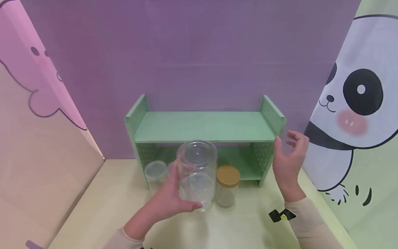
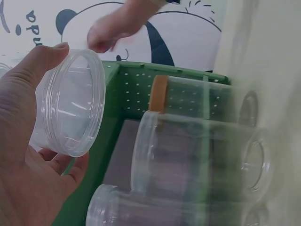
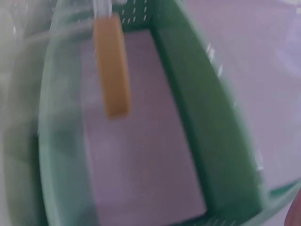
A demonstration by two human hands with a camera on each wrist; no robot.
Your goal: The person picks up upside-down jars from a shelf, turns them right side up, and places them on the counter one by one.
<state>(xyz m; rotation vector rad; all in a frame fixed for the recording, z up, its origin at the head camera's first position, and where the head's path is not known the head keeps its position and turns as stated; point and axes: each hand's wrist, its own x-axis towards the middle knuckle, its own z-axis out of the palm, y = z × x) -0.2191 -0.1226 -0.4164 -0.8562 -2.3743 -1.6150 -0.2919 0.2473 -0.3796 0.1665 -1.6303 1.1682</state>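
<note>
A clear plastic jar [image 1: 197, 159] is held up by my left hand [image 1: 168, 199], thumb and fingers wrapped round its side. In the left wrist view one rounded end of the held jar [image 2: 77, 106] faces the shelf. My right hand [image 1: 290, 162] hangs in the air beside the shelf's right end, fingers loosely bent with nothing in them. On the table behind the held jar stands a jar with an orange-brown lid [image 1: 228, 175]. To the left is a clear-lidded jar [image 1: 155, 171], and another clear jar [image 2: 178, 157] is mostly hidden from the head view.
A green two-level shelf [image 1: 202, 126] stands at the back of the pale table [image 1: 102, 207], the row of jars in front of its lower level. Its side panels have small holes. A purple backdrop [image 1: 202, 62] rises behind, and a panda print [image 1: 357, 103] covers the right wall.
</note>
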